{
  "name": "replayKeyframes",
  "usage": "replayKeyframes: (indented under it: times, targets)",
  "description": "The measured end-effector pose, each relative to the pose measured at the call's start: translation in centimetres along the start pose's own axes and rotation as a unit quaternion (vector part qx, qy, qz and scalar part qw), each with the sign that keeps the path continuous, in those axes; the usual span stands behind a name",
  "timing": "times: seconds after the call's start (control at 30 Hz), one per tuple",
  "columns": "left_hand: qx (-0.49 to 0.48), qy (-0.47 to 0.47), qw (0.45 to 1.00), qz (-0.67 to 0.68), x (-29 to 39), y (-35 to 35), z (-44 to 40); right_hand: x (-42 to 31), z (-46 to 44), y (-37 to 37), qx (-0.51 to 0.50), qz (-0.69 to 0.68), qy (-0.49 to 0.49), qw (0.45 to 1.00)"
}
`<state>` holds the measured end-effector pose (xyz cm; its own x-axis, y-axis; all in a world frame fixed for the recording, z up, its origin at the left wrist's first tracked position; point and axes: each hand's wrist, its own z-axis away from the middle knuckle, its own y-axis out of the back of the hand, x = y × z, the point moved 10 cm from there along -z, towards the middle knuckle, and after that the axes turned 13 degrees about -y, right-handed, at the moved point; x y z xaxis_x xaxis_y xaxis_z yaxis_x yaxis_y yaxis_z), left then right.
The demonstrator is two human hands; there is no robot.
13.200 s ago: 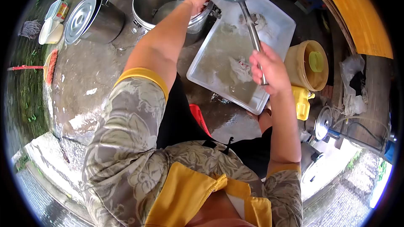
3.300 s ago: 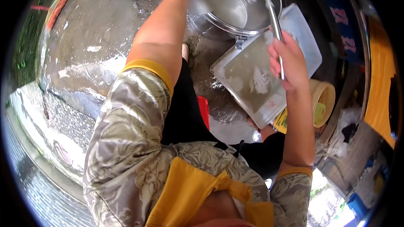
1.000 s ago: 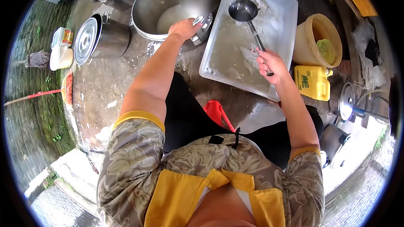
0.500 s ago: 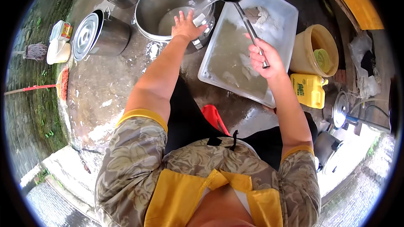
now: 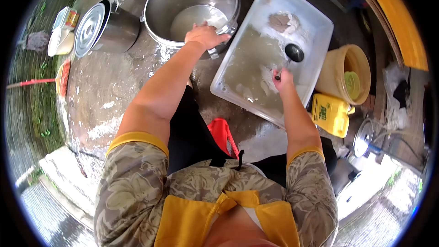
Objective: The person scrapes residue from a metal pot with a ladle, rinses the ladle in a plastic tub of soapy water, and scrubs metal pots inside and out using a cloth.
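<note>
My left hand (image 5: 204, 35) is at the near right rim of a large steel pot (image 5: 160, 0), with some cloudy liquid at the pot's bottom. Its fingers reach over the rim with the thumb spread apart, and nothing shows in them. In my right hand (image 5: 283, 78) is the handle of a metal ladle (image 5: 294, 52), whose dark round bowl is low over the right side of a white plastic tub (image 5: 219, 84). Murky water fills much of the tub, with a pale cloth (image 5: 269, 80) near my right hand and a brownish cloth lump (image 5: 282, 22) farther up.
Lidded steel pots (image 5: 114, 29) stand at the left, beside white containers (image 5: 61, 41) and a red broom (image 5: 63, 78). Right of the tub are a beige bucket (image 5: 336, 71) and a yellow jug (image 5: 331, 114). A red object (image 5: 220, 132) lies near my legs.
The ladle has swung from between the pot and tub, down and right over the tub's water, my right hand lowering with it. My left hand stays by the pot rim, fingers now reaching inside.
</note>
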<state>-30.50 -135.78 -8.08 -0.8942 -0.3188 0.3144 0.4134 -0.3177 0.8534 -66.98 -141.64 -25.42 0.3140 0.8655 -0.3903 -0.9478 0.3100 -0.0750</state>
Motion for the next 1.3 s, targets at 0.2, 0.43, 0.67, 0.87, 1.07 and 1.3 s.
replayKeyframes:
  times: [0.2,0.43,0.67,0.87,1.07,1.3]
  targets:
    - [-0.138,-0.245,0.959,0.018,-1.0,0.7,2.4,-0.2,-0.3,0.1,0.018,0.295,0.011,0.955]
    - [-0.078,-0.193,0.96,-0.187,-9.4,0.6,4.0,-8.3,8.0,-16.5,-0.074,0.436,0.241,0.864]
    - [0.078,-0.31,0.937,-0.14,-9.4,0.8,6.5,-6.1,17.4,-37.3,0.014,0.58,0.528,0.62]
    - [0.127,-0.331,0.935,-0.026,-14.1,-1.0,12.4,-1.8,24.2,-43.6,-0.09,0.589,0.598,0.537]
    - [-0.071,-0.251,0.945,0.195,-17.3,-6.2,13.5,6.5,28.6,-44.8,-0.402,0.45,0.473,0.643]
    - [-0.063,-0.097,0.94,-0.322,-30.0,-11.7,2.0,13.2,35.0,-44.4,-0.364,0.475,0.639,0.484]
